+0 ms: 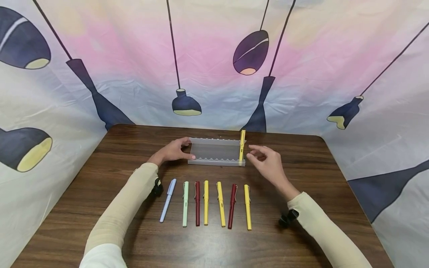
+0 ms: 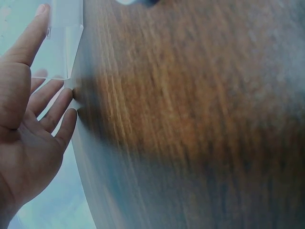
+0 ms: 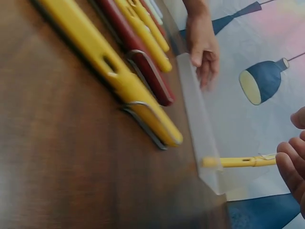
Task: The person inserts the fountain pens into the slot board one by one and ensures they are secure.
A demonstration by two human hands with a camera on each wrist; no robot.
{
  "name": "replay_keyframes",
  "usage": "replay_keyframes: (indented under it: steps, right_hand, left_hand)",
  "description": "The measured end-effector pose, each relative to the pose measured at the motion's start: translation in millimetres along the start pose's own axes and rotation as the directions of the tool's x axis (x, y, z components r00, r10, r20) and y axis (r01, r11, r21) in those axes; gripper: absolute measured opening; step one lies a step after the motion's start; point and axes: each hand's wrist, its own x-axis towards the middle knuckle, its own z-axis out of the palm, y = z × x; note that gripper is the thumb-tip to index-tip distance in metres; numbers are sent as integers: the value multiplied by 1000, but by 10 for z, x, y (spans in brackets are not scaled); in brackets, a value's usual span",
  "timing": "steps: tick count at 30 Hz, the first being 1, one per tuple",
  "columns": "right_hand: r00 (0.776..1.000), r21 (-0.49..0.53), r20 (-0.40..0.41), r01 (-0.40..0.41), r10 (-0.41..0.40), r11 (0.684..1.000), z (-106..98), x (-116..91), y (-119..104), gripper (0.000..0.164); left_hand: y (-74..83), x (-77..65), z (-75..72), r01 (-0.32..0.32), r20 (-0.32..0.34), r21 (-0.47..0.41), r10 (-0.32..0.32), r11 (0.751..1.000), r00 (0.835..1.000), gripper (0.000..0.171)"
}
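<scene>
A clear plastic pen rack [image 1: 218, 162] with scalloped edges stands toward the back of the table. My left hand [image 1: 172, 150] holds its left end, the thumb at the front corner and the fingers at the back. In the left wrist view the thumb [image 2: 35, 36] lies on the clear plastic. One yellow pen [image 1: 242, 147] sits in the rack's far right slot, clip end toward the back. Just right of that pen is my right hand [image 1: 268, 162], fingers loosely bent and holding nothing. The right wrist view shows its fingertips [image 3: 286, 160] close by the pen's capped end.
A row of pens lies in front of the rack: a light blue pen [image 1: 168, 201], a mint green pen [image 1: 186, 204], dark red pens [image 1: 197, 204] and several yellow ones [image 1: 248, 207]. A printed cloth [image 1: 214, 56] hangs behind the wooden table [image 1: 207, 247].
</scene>
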Motion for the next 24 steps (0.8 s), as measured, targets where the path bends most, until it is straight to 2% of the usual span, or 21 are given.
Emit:
replay_keyframes:
  steps: [16, 20, 24]
  right_hand:
    - [985, -57, 160, -59, 68, 997, 5, -621, 142, 33]
    - [970, -80, 213, -99, 114, 992, 0, -744, 155, 36]
    - [946, -92, 273, -157, 177, 983, -6, -830, 159, 40]
  left_hand:
    - [23, 8, 1, -1, 8, 12, 0, 1000, 1000, 91]
    - [29, 4, -5, -11, 9, 19, 11, 1000, 1000, 91]
    - [25, -4, -6, -17, 4, 13, 17, 1000, 1000, 92]
